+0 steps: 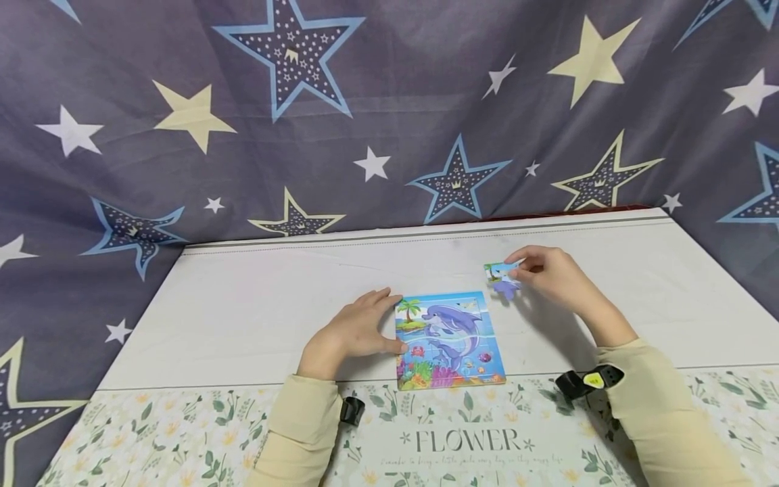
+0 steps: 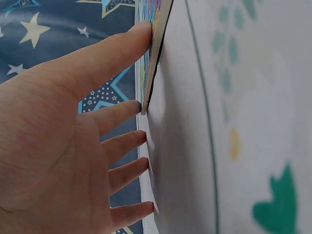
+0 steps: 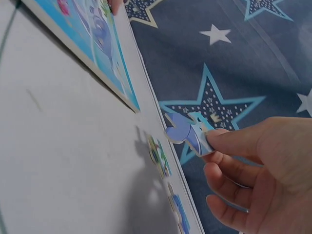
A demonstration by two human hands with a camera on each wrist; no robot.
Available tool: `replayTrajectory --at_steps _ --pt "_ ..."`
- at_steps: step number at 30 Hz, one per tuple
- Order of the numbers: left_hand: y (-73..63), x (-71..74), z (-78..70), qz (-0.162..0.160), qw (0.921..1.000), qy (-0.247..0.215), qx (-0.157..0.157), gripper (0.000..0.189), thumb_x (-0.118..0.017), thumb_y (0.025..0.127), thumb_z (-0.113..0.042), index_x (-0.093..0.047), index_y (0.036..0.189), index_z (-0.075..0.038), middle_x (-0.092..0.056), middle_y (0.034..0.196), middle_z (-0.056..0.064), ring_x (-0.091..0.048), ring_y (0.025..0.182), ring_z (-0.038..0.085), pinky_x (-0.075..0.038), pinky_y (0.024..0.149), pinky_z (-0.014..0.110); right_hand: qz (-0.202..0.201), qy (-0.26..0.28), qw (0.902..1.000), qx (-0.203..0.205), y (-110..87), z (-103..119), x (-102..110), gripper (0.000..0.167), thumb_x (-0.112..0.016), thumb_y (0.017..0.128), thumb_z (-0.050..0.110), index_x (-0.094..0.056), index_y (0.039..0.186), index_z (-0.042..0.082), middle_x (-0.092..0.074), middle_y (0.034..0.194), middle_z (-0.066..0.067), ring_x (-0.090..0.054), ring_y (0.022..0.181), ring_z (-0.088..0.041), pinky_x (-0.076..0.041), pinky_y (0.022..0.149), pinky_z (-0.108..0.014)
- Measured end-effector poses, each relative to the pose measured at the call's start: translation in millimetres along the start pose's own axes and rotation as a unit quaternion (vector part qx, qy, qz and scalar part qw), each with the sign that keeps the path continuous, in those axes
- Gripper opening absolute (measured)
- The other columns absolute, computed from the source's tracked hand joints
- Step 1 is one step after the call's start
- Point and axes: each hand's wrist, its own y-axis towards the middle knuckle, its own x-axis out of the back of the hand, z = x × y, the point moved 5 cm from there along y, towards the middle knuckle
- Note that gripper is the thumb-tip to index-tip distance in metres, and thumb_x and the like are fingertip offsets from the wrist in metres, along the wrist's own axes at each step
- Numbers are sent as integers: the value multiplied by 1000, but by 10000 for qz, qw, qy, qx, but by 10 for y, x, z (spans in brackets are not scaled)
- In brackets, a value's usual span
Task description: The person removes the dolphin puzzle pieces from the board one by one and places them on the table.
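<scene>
A square dolphin puzzle (image 1: pixel 450 341) lies flat on the table, showing a palm island, a crab and coral. My left hand (image 1: pixel 359 329) rests along its left side. In the left wrist view the thumb touches the face near the puzzle board's edge (image 2: pixel 157 58) and the index fingertip is at a corner. Beyond the puzzle's upper right corner, my right hand (image 1: pixel 550 274) pinches a purple and light-blue puzzle piece (image 3: pixel 187 134) between thumb and fingers, raised off the table. Below it a green loose piece (image 3: pixel 160 156) and a blue loose piece (image 3: pixel 179 212) lie on the tabletop.
A white cloth (image 1: pixel 274 297) covers the table, with a floral strip (image 1: pixel 201 433) printed "FLOWER" along the front. Behind the table's far edge hangs a dark curtain (image 1: pixel 389 88) with stars. Black straps sit on both wrists.
</scene>
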Motion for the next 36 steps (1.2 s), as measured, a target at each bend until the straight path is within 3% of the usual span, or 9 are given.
replayTrajectory --at_steps 7,13,18,25,32,36 --pt "-5 -3 26 9 9999 -55 -120 92 -78 81 -43 -33 156 -13 -21 163 12 -15 149 34 -16 119 56 -102 -83 9998 -132 -11 -112 127 23 -67 94 11 -70 113 -1 -73 88 -11 -66 78 -21 -50 72 -34" --pt "-14 4 46 52 9996 -158 -209 95 -80 80 -42 -32 156 -12 -20 163 12 -14 149 35 -13 121 53 -363 -8 9992 -176 -15 -210 246 24 -68 94 13 -70 112 -3 -71 85 -13 -65 73 -25 -48 62 -27" --pt "-9 5 44 52 9996 -158 -216 94 -80 79 -42 -33 155 -12 -21 163 12 -15 150 34 -14 121 52 -684 40 9975 -184 -32 -295 342 24 -68 94 12 -70 113 -4 -72 88 -17 -64 74 -18 -47 61 -20" --pt "4 16 40 13 9997 -119 -211 95 -81 78 -43 -33 155 -12 -22 163 11 -16 149 33 -15 120 53 -1022 -120 9941 -336 -59 -435 443 24 -65 96 12 -69 115 -2 -71 91 -19 -59 73 -10 -44 62 -19" --pt "14 18 27 7 9996 -117 -250 96 -81 78 -43 -34 155 -12 -23 162 11 -17 149 33 -16 120 52 -1189 -353 9916 -374 -97 -551 495 24 -62 98 10 -67 117 -3 -68 98 -25 -60 83 -26 -45 57 -21" --pt "9 19 17 11 9997 -112 -239 96 -82 78 -43 -34 155 -12 -23 162 11 -18 149 33 -16 120 52 -1237 -468 9903 -428 -114 -607 519 23 -62 96 7 -68 115 -5 -68 98 -27 -60 80 -23 -45 55 -21"
